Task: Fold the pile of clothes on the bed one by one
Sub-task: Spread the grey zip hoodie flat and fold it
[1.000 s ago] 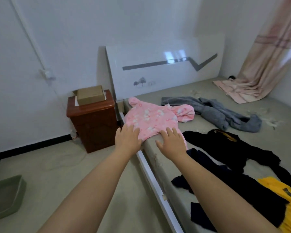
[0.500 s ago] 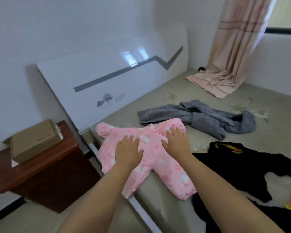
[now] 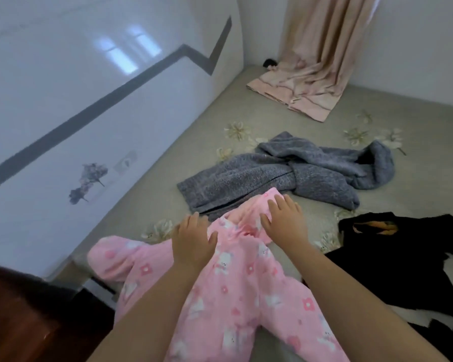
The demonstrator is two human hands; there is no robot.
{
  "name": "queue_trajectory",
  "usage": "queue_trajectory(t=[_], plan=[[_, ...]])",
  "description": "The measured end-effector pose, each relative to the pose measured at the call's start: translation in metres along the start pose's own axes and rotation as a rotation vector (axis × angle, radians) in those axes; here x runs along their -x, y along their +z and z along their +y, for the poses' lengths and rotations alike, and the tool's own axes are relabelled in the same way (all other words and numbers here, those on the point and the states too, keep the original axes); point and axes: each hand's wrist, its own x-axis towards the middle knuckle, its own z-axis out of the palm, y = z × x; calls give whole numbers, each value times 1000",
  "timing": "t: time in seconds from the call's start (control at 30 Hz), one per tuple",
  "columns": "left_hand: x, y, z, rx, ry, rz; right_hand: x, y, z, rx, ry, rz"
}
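A pink patterned children's garment (image 3: 236, 288) lies spread on the bed (image 3: 246, 108), one sleeve reaching left toward the edge. My left hand (image 3: 194, 242) presses flat on its upper left part. My right hand (image 3: 285, 220) lies flat on its upper right part, where the cloth bunches near the collar. A grey knitted sweater (image 3: 285, 176) lies crumpled just beyond the pink garment. A black garment with an orange lining (image 3: 403, 259) lies to the right.
The white headboard (image 3: 89, 113) runs along the left. A dark wooden nightstand (image 3: 24, 317) stands at the lower left beside the bed. A pink curtain (image 3: 319, 56) hangs at the far corner, its hem lying on the mattress.
Both hands have slid up the pink garment toward its collar end, with the cloth now bunched between them. The view has swung right and closer over the bed.
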Motion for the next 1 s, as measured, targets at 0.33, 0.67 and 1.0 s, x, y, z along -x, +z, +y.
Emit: queue_trajectory(t=[0.33, 0.67, 1.0], plan=[[-147, 137, -135, -20, -9, -242, -167, 128, -98, 14, 72, -224], [-139, 239, -177, 200, -59, -269, -245, 206, -80, 243, 124, -160], [-159, 192, -150, 471, -46, -237, -185, 155, -69, -131, 155, -42]])
